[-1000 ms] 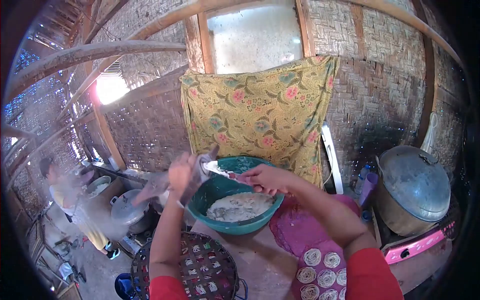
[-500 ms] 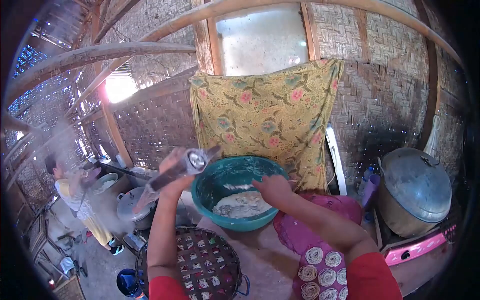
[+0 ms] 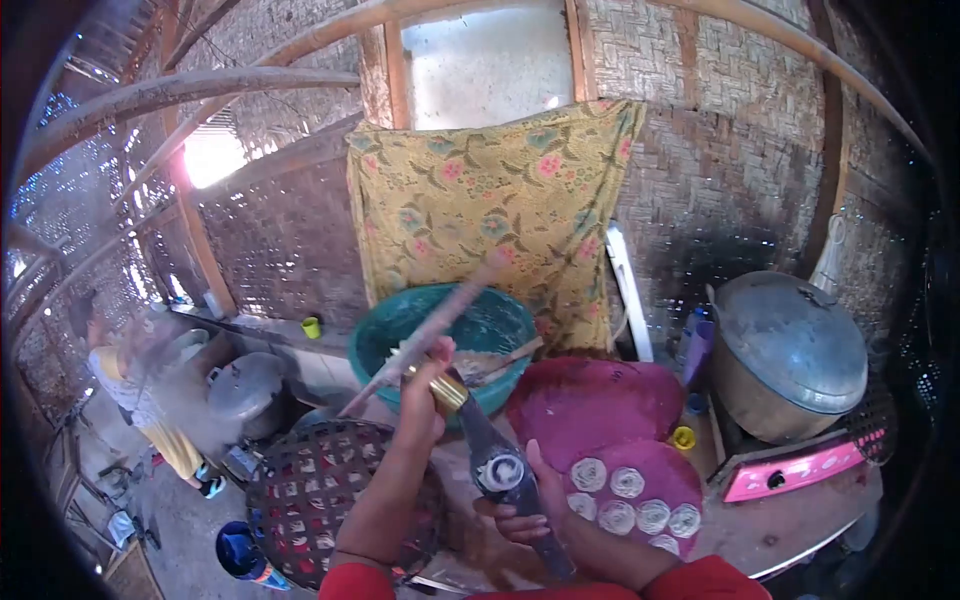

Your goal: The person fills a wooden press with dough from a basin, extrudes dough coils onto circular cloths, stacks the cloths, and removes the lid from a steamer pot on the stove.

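A long dark noodle press (image 3: pixel 505 480) slants in front of me, with a gold collar (image 3: pixel 449 391), a pale round mark and a long crossbar (image 3: pixel 455 305) near its upper end. My left hand (image 3: pixel 428 385) is wrapped round that upper end, just by the collar. Lower down, my right hand (image 3: pixel 525 500) grips the press's dark body. Behind it stands the green basin (image 3: pixel 362 350), holding pale floury dough and a wooden spatula (image 3: pixel 515 353). Coiled noodle rounds (image 3: pixel 617 516) lie on a pink tray (image 3: pixel 650 462) at the right.
A dark woven rack (image 3: pixel 330 440) sits at the left. To the right, a large lidded pot (image 3: pixel 790 340) stands on a pink stove (image 3: pixel 800 468). Another person (image 3: pixel 140 390) is at the far left near a steaming pot (image 3: pixel 248 395). A floral cloth (image 3: pixel 490 200) hangs behind the basin.
The press has swung from the left to in front of me. My right hand has left the basin and now grips the press. The view has shifted slightly.
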Demonstrator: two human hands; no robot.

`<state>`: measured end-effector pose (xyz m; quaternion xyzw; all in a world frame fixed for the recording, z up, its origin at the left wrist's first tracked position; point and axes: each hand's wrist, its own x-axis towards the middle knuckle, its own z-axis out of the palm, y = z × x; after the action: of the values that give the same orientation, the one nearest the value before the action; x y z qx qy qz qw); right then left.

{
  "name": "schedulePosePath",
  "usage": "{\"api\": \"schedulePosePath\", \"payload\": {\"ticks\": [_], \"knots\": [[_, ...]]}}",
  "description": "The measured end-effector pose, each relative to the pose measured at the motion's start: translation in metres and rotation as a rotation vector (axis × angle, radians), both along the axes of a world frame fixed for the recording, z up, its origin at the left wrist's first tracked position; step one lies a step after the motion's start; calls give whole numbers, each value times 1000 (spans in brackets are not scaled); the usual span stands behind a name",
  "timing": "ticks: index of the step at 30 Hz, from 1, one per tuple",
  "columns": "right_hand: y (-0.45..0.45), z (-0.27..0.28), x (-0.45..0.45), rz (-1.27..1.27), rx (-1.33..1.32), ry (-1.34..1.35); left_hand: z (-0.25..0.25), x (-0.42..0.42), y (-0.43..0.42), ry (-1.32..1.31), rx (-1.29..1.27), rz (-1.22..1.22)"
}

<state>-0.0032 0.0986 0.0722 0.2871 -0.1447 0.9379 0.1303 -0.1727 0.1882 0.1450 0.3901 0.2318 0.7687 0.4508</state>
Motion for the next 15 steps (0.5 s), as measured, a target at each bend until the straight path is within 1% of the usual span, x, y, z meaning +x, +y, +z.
{"api": "schedulePosePath", "payload": {"ticks": [1, 2, 3, 4, 6, 7, 9, 10, 12, 13, 14, 15], "knots": [[-7, -8, 22, -117, -95, -142, -20, 11, -4, 198, -111, 105], [-15, -11, 44, -236, -194, -281, -47, 16, -4, 601, -37, 281], [-24, 9, 67, -426, -242, -454, -74, 22, -3, 957, 45, 524], [-27, 10, 89, -689, -147, -569, -84, 37, -15, 1026, 100, 503], [-39, 19, 118, -1123, -119, -753, -90, 70, -32, 888, 88, 155], [-43, 17, 134, -1142, -131, -760, -91, 87, -43, 803, 60, -13], [-46, 9, 164, -1666, 385, -1132, -89, 113, -64, 694, 21, -269], [-51, 16, 174, -1677, 378, -1141, -88, 120, -75, 674, 14, -361], [-66, 47, 189, -2076, 1129, -1306, -86, 130, -93, 684, 4, -497], [-78, 64, 201, -1929, 1283, -1489, -85, 136, -98, 703, -2, -544], [-85, 75, 210, -1923, 1272, -1506, -82, 142, -103, 724, -5, -587], [-90, 84, 219, -1776, 1442, -1561, -77, 148, -109, 744, -6, -621]]}}
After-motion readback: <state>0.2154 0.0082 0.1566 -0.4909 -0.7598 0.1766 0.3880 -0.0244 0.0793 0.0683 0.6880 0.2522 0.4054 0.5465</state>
